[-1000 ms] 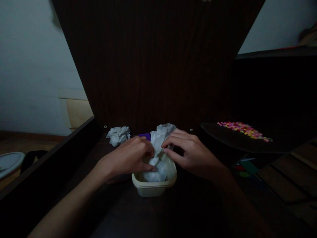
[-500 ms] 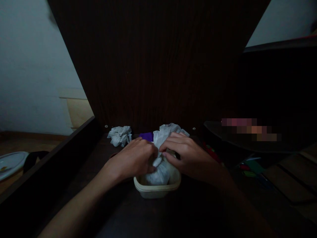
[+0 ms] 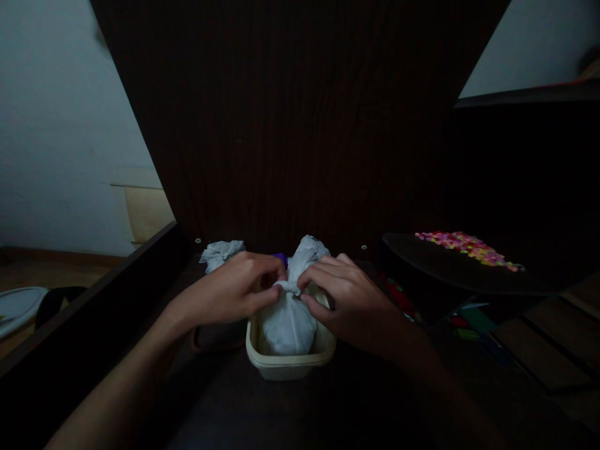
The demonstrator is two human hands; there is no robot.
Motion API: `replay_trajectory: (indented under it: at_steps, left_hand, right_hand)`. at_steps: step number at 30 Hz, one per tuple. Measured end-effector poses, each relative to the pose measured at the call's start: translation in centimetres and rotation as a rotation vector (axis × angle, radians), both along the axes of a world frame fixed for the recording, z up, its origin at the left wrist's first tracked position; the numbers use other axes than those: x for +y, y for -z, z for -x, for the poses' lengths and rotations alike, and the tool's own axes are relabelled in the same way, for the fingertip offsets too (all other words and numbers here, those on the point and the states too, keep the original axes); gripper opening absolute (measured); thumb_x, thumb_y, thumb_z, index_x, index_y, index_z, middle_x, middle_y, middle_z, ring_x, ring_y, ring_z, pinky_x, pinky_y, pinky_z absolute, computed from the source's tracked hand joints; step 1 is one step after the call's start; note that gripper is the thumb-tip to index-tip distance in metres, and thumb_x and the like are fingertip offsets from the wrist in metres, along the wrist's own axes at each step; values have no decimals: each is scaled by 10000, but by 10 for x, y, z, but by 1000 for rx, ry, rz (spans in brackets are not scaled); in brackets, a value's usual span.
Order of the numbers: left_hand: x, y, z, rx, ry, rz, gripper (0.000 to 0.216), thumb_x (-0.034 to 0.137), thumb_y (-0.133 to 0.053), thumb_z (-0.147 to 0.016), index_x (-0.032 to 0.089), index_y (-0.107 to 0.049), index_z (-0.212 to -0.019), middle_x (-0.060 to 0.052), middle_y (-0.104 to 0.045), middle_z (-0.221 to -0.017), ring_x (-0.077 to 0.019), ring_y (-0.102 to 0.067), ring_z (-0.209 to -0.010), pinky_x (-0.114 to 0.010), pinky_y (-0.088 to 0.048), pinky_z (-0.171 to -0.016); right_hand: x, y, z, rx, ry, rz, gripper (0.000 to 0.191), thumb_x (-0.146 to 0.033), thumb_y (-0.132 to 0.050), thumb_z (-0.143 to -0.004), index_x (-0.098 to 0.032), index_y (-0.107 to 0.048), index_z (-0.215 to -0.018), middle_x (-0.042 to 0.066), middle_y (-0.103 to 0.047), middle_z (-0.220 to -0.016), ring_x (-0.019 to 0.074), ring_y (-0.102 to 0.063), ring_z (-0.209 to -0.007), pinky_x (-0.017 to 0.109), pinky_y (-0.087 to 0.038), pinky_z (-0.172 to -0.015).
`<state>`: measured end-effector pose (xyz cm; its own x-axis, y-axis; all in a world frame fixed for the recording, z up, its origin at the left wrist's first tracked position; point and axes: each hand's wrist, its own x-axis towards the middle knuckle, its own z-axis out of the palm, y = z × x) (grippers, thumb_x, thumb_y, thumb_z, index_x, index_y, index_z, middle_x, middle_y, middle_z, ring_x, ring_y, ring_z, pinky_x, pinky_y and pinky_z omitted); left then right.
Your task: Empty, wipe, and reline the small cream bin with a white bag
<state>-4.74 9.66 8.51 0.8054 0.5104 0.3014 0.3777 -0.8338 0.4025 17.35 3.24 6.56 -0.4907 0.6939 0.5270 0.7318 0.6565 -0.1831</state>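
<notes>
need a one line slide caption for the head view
Left hand and right hand pinch the twisted neck of a white plastic bag in a cream plastic tub.

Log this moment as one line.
left hand: pinching bag neck | right hand: pinching bag neck | white bag: in cream tub | crumpled tissue: behind

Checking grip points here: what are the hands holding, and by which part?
Both the left hand and right hand pinch the white plastic bag at its twisted neck, above the cream tub.
</notes>
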Motion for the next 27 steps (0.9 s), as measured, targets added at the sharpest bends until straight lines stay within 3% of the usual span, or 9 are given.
replay_trajectory:
  at_steps: [7,12,18,23,27]
  left_hand:
    - [3,-6,10,-158,25,11,168,289,-587,-995,178,-713,-985,-6,-728,-864,-134,-649,-747,-226,-463,-667]
    - [1,-5,8,-226,80,22,114,244,-615,-983,176,-703,-1010,-1,-734,-872,-119,-651,-722,-203,-473,-621]
    - [-5,-2,5,-273,175,-176,200,117,-669,-918,182,-695,-1105,-44,-702,-1055,-172,-669,-1001,-262,-528,-867]
    - [-6,0,5,-296,194,-282,141,133,-671,-939,188,-726,-1056,-42,-663,-995,-159,-649,-920,-241,-513,-779]
    - [-5,0,5,-309,217,-242,109,120,-643,-947,173,-722,-1001,-33,-650,-937,-139,-641,-854,-217,-500,-738]
  right_hand:
    - [4,-3,1,205,-19,-2,145,-76,-658,-855,-187,-578,-902,24,-648,-874,179,-584,-802,322,-432,-751]
    - [2,-5,2,361,-80,-20,226,-28,-652,-795,-206,-542,-882,-9,-624,-838,123,-551,-693,249,-445,-641]
    - [-2,-5,6,366,-74,-25,234,-26,-644,-769,-208,-547,-878,-37,-581,-782,112,-521,-664,242,-423,-621]
    - [-2,-6,7,386,-88,7,225,-38,-661,-775,-210,-561,-878,-70,-486,-718,94,-481,-625,227,-382,-580]
    - [-2,-7,4,398,-131,71,211,-55,-660,-795,-217,-552,-878,-58,-532,-756,102,-472,-647,236,-383,-593]
